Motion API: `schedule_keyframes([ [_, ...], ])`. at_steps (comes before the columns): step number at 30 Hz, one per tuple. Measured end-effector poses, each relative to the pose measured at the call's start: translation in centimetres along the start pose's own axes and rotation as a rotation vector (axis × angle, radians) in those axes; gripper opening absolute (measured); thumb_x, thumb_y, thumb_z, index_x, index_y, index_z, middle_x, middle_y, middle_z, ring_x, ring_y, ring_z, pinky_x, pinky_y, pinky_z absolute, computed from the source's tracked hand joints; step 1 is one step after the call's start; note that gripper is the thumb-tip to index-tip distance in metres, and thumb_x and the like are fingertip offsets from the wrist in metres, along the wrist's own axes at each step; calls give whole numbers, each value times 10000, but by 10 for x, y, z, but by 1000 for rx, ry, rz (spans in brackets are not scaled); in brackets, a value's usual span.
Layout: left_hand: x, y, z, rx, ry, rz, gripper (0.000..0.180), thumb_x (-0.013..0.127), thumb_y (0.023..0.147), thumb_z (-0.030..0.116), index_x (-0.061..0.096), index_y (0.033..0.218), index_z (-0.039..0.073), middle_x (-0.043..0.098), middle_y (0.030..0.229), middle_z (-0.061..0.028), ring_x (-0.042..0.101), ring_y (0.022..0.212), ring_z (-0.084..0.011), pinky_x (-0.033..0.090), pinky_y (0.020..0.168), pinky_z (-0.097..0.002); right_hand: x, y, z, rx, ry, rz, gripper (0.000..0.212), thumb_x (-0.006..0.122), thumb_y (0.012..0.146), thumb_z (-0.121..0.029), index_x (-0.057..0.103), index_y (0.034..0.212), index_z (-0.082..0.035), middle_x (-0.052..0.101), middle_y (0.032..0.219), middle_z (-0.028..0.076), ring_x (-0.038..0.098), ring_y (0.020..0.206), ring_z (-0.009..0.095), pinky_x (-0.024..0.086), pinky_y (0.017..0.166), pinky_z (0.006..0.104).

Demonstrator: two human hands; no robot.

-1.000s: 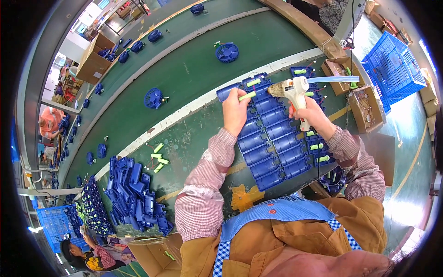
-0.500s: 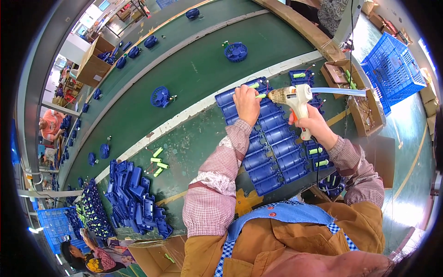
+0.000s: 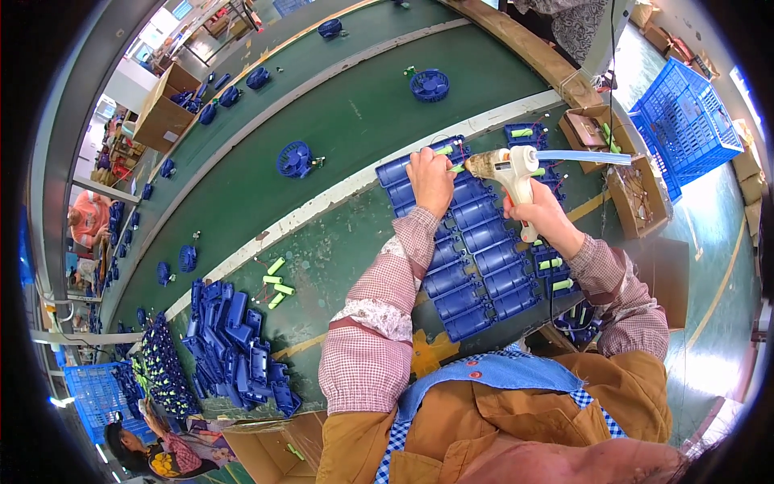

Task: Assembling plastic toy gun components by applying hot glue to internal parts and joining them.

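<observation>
My right hand (image 3: pixel 542 211) grips a white hot-glue gun (image 3: pixel 511 171) with a clear glue stick out its back, nozzle pointing left. My left hand (image 3: pixel 430 179) presses a light green cylindrical battery (image 3: pixel 443 150) into the far blue plastic housing. Two rows of blue housings (image 3: pixel 476 254) lie on the green bench before me. The gun's nozzle sits right next to my left fingers.
A heap of blue housings (image 3: pixel 234 347) lies at my left, with loose green batteries (image 3: pixel 276 286) beside it. Blue fan parts (image 3: pixel 294 159) ride the green conveyor belt (image 3: pixel 355 113). Cardboard boxes (image 3: pixel 637 194) and a blue crate (image 3: pixel 685 121) stand right. Another person (image 3: pixel 161 456) sits lower left.
Both hands have shifted along the far end of the rows; my left hand came next to the glue gun's nozzle, and the gun turned level, pointing left.
</observation>
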State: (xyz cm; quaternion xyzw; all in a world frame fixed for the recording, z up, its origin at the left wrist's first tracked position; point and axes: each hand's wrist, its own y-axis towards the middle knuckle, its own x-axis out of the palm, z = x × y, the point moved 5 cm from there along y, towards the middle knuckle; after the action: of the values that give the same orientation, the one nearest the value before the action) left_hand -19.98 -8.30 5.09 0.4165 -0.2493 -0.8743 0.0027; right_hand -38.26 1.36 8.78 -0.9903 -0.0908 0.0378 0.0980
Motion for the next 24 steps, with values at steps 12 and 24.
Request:
schedule_keyframes([
  [12,-65,-17,-7,-54,-122,134,270,732,664,71,614,907,74,564,853,-73,506,861,-264,395,808,-379,7,-5,-6,-44,-7,-33,339,562,699,-29,525,1034,5,610,863,58,573,781,130,461,682,254],
  [24,-142,-100,-40,-186,-114,144,235,700,695,32,587,888,104,574,825,-42,522,838,-255,392,747,-389,3,-7,-1,-116,-19,-26,285,590,698,-86,604,980,-40,643,913,23,527,688,68,410,573,221],
])
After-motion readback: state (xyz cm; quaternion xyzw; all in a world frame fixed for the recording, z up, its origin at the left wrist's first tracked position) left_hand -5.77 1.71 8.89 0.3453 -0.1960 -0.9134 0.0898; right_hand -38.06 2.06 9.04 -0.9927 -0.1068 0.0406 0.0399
